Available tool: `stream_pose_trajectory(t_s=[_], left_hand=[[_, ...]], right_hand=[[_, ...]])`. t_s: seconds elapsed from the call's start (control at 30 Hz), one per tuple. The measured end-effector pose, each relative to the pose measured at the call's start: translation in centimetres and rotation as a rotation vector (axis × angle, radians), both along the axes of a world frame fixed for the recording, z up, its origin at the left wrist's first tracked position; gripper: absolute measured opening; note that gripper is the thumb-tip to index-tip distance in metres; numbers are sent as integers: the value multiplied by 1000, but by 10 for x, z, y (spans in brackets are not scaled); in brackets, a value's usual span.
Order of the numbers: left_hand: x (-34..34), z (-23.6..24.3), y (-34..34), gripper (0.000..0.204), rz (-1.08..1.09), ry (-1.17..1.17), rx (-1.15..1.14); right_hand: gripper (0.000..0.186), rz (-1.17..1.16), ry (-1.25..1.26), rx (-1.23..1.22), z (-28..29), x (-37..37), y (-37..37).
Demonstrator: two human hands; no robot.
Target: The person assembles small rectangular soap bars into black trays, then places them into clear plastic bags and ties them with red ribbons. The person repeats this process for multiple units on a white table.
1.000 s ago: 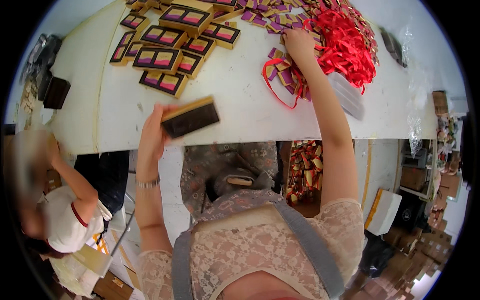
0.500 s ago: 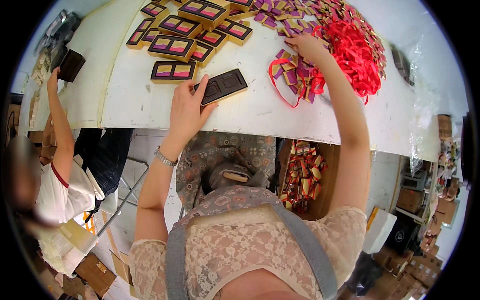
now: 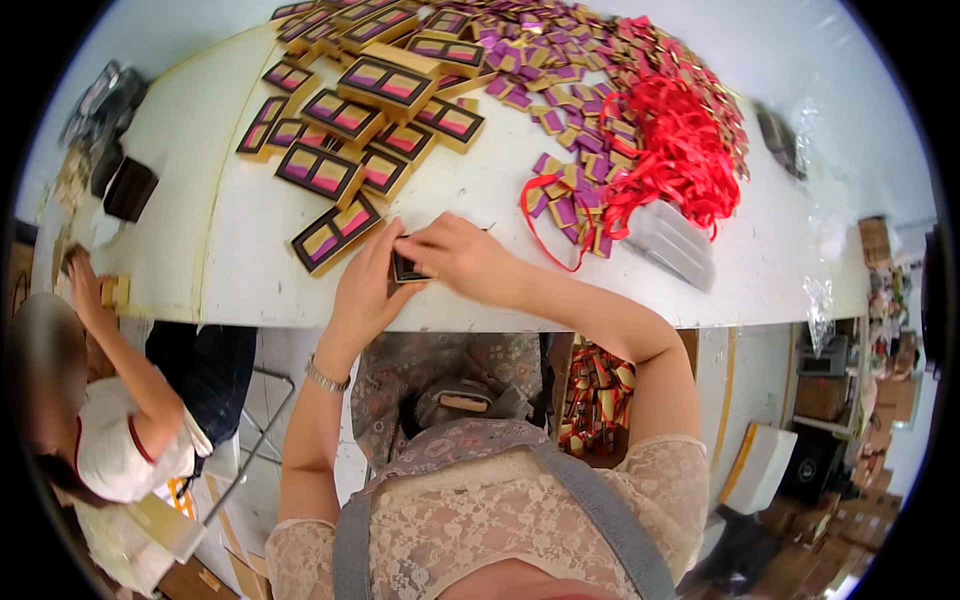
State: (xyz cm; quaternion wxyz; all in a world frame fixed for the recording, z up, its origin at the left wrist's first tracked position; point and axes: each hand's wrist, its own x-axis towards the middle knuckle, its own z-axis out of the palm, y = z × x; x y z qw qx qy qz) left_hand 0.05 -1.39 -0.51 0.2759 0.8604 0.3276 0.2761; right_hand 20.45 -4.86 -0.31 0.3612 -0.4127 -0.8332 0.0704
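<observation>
The left hand (image 3: 366,288) grips a dark box (image 3: 408,270) by its left end, fingers and thumb partly spread around it. The right hand (image 3: 462,258) bends over the same box, fingers close together and down on it — whether they pinch anything, I cannot tell. The box sits between both sets of fingers, low over the tabletop (image 3: 240,240). Just left of the left fingers lies a filled box (image 3: 336,234); beyond them, a pile (image 3: 388,82) of more. Right of the right fingers — squares (image 3: 563,211) and red ribbons (image 3: 672,150).
</observation>
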Motion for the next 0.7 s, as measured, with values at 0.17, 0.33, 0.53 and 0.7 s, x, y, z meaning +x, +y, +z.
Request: stream_pose_trajectory(t_s=[0.17, 0.33, 0.53, 0.7], left_hand=[[6, -1, 0, 92, 4, -15, 35], [3, -4, 2, 93, 30, 40, 40], [0, -7, 3, 89, 35, 12, 22], [4, 3, 3, 78, -19, 76, 56]], right_hand=[[49, -32, 8, -102, 4, 8, -3], [35, 7, 131, -420, 18, 0, 7], [28, -69, 82, -194, -9, -5, 6], [27, -39, -88, -14, 8, 8, -3]])
